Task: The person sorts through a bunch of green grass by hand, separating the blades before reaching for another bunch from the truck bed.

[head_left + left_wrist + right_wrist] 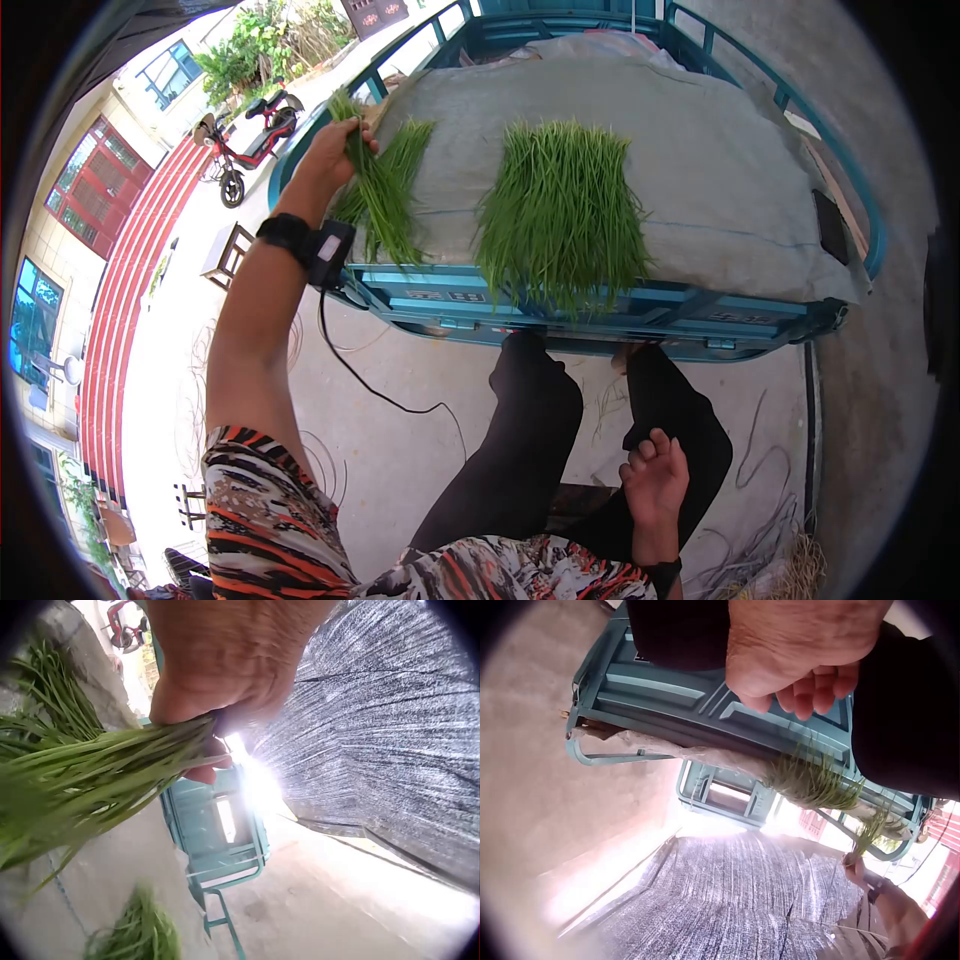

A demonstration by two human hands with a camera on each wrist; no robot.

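Observation:
My left hand (331, 152) grips a bunch of chives (376, 195) by one end, at the left edge of the grey sheet (710, 150). The long green leaves hang down towards me in the head view and stretch left in the left wrist view (97, 769). Just behind that bunch lies a smaller pile of chives (408, 148). A broad, thick pile of chives (565, 205) spreads over the middle of the sheet, its tips drooping over the front edge. My right hand (655, 478) holds nothing, fingers loosely curled, close above my right leg.
The sheet covers the bed of a teal cargo tricycle (600, 325) with side rails. A dark phone (830, 226) lies at the sheet's right edge. A cable (375, 393) hangs from my left wrist. Behind to the left stand a stool (228, 255) and a red scooter (250, 140).

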